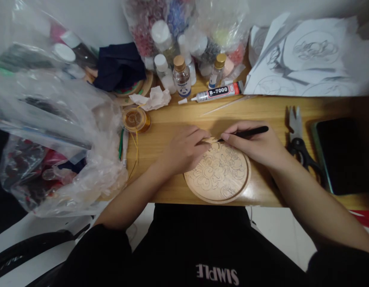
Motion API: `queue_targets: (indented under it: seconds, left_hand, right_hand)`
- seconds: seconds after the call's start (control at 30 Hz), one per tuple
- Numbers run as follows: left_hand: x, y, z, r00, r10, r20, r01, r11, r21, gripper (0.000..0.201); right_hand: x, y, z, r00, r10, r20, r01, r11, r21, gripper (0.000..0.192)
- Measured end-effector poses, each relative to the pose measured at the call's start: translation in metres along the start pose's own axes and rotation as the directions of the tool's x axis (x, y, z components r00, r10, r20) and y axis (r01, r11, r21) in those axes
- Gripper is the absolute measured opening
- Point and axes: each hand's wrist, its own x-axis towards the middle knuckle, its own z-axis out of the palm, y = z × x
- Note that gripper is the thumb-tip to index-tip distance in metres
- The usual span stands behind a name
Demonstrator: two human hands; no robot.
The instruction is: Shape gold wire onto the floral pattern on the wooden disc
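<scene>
A round wooden board (202, 187) with a raised rim and a drawn flower pattern lies near the table's front edge. Over its upper left part is my left hand (186, 149), thumb and forefinger drawn together at a thin gold wire (206, 140). Gold outlines follow some drawn lines near the top of the pattern. My right hand (252, 141) rests at the board's upper right and grips slim black tweezers (252, 131) like a pen. The tweezers' tip points at the board's top edge, beside the left fingertips. Fingers partly cover this spot.
A wire spool (136, 119) stands left, near a bulky plastic bag (83, 159). Behind are crumpled tissue (154, 98), a glue tube (220, 91), small bottles (182, 77) and drawing sheets (316, 52). Scissors (301, 143) and a phone (344, 155) lie right.
</scene>
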Motion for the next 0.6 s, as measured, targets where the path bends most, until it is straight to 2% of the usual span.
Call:
queue_targets:
  seconds: [0.47, 0.6]
  left_hand:
    - [0.0013, -0.0019, 0.0008, 0.998, 0.027, -0.052, -0.028, 0.999, -0.021, 0.019]
    - [-0.0001, -0.0021, 0.0021, 0.999, 0.010, -0.032, -0.010, 1.000, -0.010, 0.020]
  right_hand:
    - [0.0013, 0.0000, -0.0008, 1.000, -0.008, 0.016, 0.007, 0.999, 0.032, 0.021]
    - [0.0023, -0.0003, -0.0019, 1.000, 0.003, 0.023, -0.004, 0.999, 0.042, 0.023]
